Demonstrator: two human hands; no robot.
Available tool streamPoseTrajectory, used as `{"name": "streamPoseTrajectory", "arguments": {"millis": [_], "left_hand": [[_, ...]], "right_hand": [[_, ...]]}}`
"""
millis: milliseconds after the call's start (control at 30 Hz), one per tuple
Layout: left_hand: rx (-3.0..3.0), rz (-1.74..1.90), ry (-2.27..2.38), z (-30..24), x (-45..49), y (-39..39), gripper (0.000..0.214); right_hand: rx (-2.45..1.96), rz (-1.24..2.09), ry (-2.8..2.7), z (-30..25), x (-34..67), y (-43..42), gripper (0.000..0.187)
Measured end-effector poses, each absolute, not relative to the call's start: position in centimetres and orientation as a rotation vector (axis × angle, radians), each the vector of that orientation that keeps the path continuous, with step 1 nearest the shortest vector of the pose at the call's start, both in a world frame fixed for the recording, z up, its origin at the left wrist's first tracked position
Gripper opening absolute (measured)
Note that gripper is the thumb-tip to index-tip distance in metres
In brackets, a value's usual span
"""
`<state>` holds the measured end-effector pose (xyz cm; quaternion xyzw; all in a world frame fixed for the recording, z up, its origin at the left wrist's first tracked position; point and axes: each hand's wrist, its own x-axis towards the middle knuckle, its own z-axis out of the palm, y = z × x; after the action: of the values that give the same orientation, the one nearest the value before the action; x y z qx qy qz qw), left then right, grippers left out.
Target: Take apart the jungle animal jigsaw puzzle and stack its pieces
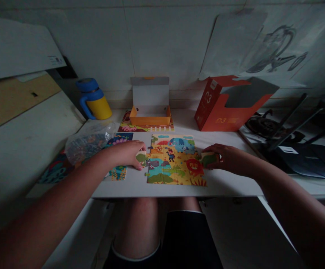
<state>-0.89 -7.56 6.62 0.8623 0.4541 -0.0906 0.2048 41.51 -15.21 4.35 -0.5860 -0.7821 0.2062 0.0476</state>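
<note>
A colourful animal jigsaw puzzle lies partly assembled in the middle of the white table. My left hand rests at the puzzle's left edge, fingers pinched on a green puzzle piece pressed against the picture. My right hand sits at the right edge, fingers curled round another green puzzle piece that touches the puzzle beside the lion.
An open orange-and-white box stands behind the puzzle on another puzzle sheet. A clear plastic bag of pieces lies left, a blue-and-yellow mug behind it. An orange carton lies at the back right; dark equipment and cables fill the right.
</note>
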Motion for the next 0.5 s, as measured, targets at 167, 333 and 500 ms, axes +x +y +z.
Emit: {"name": "streamPoseTrajectory", "arguments": {"millis": [167,333,500], "left_hand": [[2.371,-0.297,1.279,6.7,-0.7,-7.0,0.069],[2.331,-0.195,1.273,6.3,-1.3,-6.9,0.072],[2.325,-0.157,1.247,6.4,-1.7,-7.3,0.074]], "right_hand": [[-1.820,0.689,-2.475,5.2,41.2,-14.3,0.056],[-1.875,0.828,-2.443,5.8,40.8,-13.5,0.052],[-1.885,0.701,-2.462,5.6,40.7,-13.6,0.058]]}}
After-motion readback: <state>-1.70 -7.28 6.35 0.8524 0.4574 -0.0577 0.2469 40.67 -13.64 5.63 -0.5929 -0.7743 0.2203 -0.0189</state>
